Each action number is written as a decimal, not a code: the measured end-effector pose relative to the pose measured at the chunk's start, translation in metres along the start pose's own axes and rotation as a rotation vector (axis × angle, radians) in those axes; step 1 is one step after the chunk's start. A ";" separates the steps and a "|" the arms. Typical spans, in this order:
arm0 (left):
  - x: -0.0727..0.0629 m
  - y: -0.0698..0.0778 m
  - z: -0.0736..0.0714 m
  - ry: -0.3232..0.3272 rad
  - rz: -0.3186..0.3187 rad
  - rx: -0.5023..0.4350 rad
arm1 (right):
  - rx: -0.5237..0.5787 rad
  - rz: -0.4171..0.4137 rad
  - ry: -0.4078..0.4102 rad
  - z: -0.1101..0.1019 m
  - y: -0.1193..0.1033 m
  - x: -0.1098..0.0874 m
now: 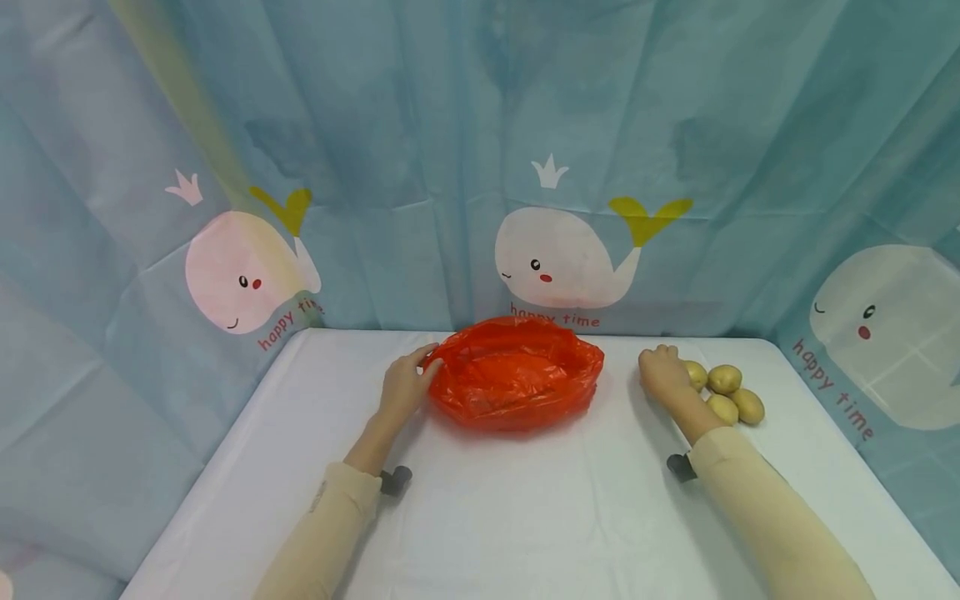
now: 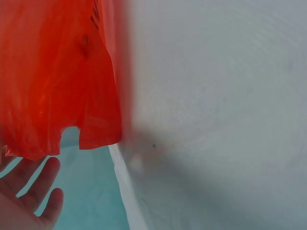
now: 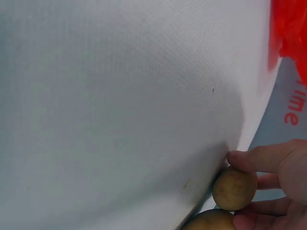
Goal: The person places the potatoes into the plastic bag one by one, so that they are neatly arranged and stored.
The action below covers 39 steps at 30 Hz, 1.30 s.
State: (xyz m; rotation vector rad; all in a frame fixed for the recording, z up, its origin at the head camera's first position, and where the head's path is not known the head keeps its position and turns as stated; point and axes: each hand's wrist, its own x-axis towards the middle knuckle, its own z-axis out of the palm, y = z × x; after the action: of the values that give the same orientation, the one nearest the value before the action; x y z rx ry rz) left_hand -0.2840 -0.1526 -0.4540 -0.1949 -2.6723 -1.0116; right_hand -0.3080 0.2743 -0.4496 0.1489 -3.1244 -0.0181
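Potato [image 3: 234, 189] sits in the right hand [image 1: 664, 377], pinched between thumb and fingers; it should be firm, fairly weighty and smooth, best held round its middle. Other potatoes [image 1: 725, 379] cluster just right of that hand, one crowding the fingers. Between the hands on the desk [image 1: 517, 517], a red bag [image 1: 517, 379], probably light and floppy, meets the left hand's [image 1: 403, 386] spread fingers at its edge.

Bag [image 1: 517, 385] on table [image 1: 525, 508], potatoes [image 1: 724, 380] at right
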 end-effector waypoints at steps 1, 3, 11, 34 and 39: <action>0.000 0.000 0.000 0.008 0.005 -0.001 | 0.000 0.000 0.000 0.000 0.000 0.001; 0.001 -0.001 0.001 0.022 0.012 -0.001 | -0.003 -0.001 0.005 0.002 0.001 0.004; 0.002 0.000 0.003 0.063 -0.004 -0.003 | -0.010 0.004 0.034 0.003 0.003 0.009; 0.000 0.001 0.005 0.059 -0.064 -0.044 | 0.227 -0.061 0.190 -0.009 0.012 0.008; 0.000 0.002 0.004 0.047 -0.082 -0.036 | 0.406 0.039 0.100 -0.017 0.014 0.008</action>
State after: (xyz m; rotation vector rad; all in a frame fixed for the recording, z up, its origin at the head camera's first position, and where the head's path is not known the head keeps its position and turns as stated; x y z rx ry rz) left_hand -0.2847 -0.1478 -0.4556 -0.0686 -2.6402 -1.0763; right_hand -0.3171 0.2871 -0.4320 0.0879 -2.9864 0.6047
